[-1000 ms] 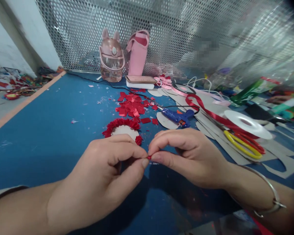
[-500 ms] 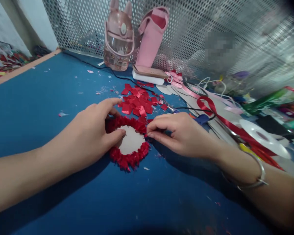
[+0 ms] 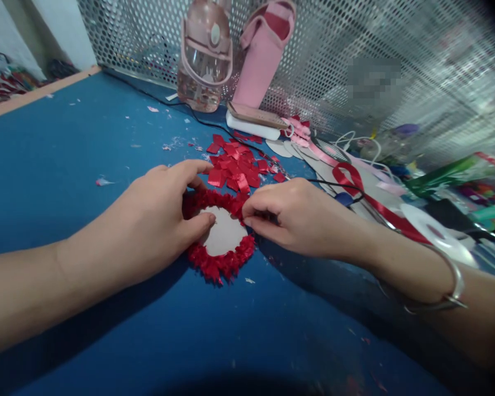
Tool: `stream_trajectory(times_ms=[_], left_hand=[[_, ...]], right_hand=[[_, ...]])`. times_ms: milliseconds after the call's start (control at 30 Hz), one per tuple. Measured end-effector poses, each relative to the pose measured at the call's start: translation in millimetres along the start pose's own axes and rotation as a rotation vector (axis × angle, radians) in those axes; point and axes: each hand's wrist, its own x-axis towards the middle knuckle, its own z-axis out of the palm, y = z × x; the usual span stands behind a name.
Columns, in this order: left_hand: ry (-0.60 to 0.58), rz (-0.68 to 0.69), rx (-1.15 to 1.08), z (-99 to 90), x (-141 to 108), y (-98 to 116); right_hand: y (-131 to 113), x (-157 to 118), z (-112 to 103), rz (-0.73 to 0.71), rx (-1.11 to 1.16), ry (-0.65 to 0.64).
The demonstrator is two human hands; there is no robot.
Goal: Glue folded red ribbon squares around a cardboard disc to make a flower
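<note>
The disc (image 3: 226, 236) lay flat on the worktop (image 3: 190, 335) between the two hands, its white face turned up. It looked roughly round, so a long axis could not be told; a bare stretch of its edge faced right, towards the right hand (image 3: 299, 220), while a red frill (image 3: 220, 267) edged the near and far sides. The left hand (image 3: 152, 214) had its grip on the disc's left side, thumb on the white face and fingers around the frill. The right hand's thumb and forefinger met at the far right edge; whether its grip pinched anything there, I could not tell. Just beyond the frill lay red squares (image 3: 235, 168), with a bottle (image 3: 204, 71) and a phone (image 3: 258, 115) farther back.
</note>
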Motion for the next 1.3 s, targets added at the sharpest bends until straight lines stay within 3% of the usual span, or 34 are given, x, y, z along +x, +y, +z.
stream_trajectory(times_ms=[433, 500, 633, 767, 867, 933, 1000, 1100, 1200, 1300], left_hand=[[0.111, 0.061, 0.009, 5.4, 1.9, -3.2], [0.101, 0.051, -0.012, 5.1, 2.1, -3.3], [0.079, 0.032, -0.055, 4.2, 2.0, -2.2], [0.085, 0.042, -0.077, 2.6, 2.1, -2.5], [0.127, 0.046, -0.132, -0.3, 2.5, -1.8], [0.196, 0.062, -0.199, -2.1, 1.3, 1.7], [0.270, 0.097, -0.246, -2.4, -2.6, 7.7], [0.334, 0.176, -0.213, 0.4, -13.9, 18.1], [0.392, 0.286, -0.154, 1.7, -27.8, 27.9], [0.467, 0.397, -0.087, -4.0, -38.6, 43.6]], right_hand=[[-23.1, 45.6, -24.1, 0.292, -0.138, -0.346], [-26.5, 50.4, -26.6, 0.314, -0.211, -0.345], [-18.7, 40.9, -36.3, 0.303, -0.152, -0.191], [-1.7, 8.7, -43.5, 0.450, 0.322, 0.102], [0.7, -17.9, -32.0, 0.578, 0.588, 0.371], [-5.5, -31.6, -16.9, 0.587, 0.719, 0.367], [-16.3, -40.2, -1.8, 0.551, 0.824, 0.246], [-33.4, -45.6, 11.2, 0.430, 0.765, 0.225], [-43.5, -50.2, 11.4, 0.304, 0.526, 0.385], [-46.5, -58.1, 7.4, 0.250, 0.428, 0.509]])
